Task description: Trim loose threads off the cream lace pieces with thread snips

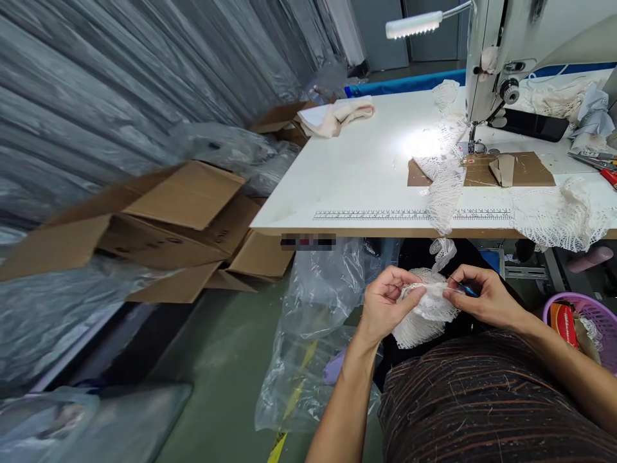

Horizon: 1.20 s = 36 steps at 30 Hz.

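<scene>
White lace [421, 328] lies gathered over my lap, just below the table's front edge. My left hand [388, 302] pinches its upper edge between thumb and fingers. A short way to the right, my right hand [482, 299] is closed on the same edge, with a thin strand stretched between the two hands. Something small and blue [470, 290] shows within the right hand's fingers; its kind is unclear. From the held piece a strip of lace [446, 199] runs up over the table edge toward the sewing machine's needle area [472, 138].
The sewing machine [491, 64] stands on a white table [337, 180] with a lit lamp [414, 26]. A phone [535, 125], red-handled scissors [608, 177] and more lace [562, 215] lie right. Cardboard boxes [183, 193] stand left; a purple basket [602, 321] sits low right.
</scene>
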Available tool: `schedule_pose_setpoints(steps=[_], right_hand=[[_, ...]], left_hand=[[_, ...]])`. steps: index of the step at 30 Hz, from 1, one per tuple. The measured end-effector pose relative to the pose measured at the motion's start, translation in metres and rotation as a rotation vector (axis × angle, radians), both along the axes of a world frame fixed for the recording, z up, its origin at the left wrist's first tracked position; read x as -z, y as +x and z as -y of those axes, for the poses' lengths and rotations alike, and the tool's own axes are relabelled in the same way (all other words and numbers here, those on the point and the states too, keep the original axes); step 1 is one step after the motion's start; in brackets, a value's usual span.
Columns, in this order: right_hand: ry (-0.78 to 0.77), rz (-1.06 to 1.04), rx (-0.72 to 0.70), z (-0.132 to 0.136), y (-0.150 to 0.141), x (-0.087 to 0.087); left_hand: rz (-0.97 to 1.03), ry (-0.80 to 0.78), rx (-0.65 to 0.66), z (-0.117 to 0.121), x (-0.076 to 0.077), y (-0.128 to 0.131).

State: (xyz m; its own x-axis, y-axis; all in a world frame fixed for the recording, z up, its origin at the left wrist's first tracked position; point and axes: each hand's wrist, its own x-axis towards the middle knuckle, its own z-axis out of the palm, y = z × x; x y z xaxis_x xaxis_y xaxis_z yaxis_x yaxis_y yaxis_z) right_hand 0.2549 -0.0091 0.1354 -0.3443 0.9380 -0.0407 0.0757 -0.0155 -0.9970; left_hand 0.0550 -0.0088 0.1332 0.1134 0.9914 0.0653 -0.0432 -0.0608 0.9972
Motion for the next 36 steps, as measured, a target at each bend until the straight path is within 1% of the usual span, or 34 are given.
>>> schedule_pose_setpoints(steps=[4,9,11,14,16,18,19,22,24,28,31,33,34,36], right_hand=[[0.050,0.014,0.047,0.000,-0.001,0.005],[0.106,0.063,-0.022,0.001,-0.001,0.009],[0.108,0.085,-0.057,0.002,-0.003,0.014],[0.102,0.137,-0.086,0.004,-0.006,0.029],[0.154,0.209,-0.017,0.006,-0.008,0.040],[0.224,0.264,0.071,0.007,-0.009,0.048],[0.245,0.274,0.090,0.007,-0.008,0.049],[0.265,0.244,0.085,0.005,-0.004,0.047],[0.285,0.230,0.121,0.003,0.001,0.041],[0.336,0.220,0.296,-0.007,0.010,0.033],[0.375,0.193,0.437,-0.016,0.016,0.028],[0.369,0.164,0.489,-0.020,0.020,0.024],[0.355,0.146,0.496,-0.021,0.022,0.023],[0.312,0.103,0.467,-0.021,0.025,0.019]], left_hand=[[-0.058,0.003,-0.021,0.003,0.004,-0.002],[-0.227,0.082,-0.035,0.007,0.004,-0.008],[-0.299,0.081,-0.004,0.007,0.006,-0.013],[-0.389,0.037,0.086,0.003,0.013,-0.021],[-0.483,0.053,0.059,-0.003,0.022,-0.023],[-0.555,0.125,-0.011,-0.010,0.029,-0.022],[-0.563,0.165,-0.035,-0.013,0.032,-0.019],[-0.501,0.225,-0.051,-0.021,0.032,-0.004],[-0.462,0.210,-0.060,-0.025,0.029,0.011],[-0.409,0.116,-0.141,-0.038,0.023,0.043],[-0.369,0.090,-0.171,-0.046,0.022,0.058],[-0.327,0.100,-0.121,-0.046,0.018,0.059],[-0.296,0.109,-0.074,-0.044,0.016,0.057],[-0.209,0.115,0.066,-0.034,0.007,0.047]])
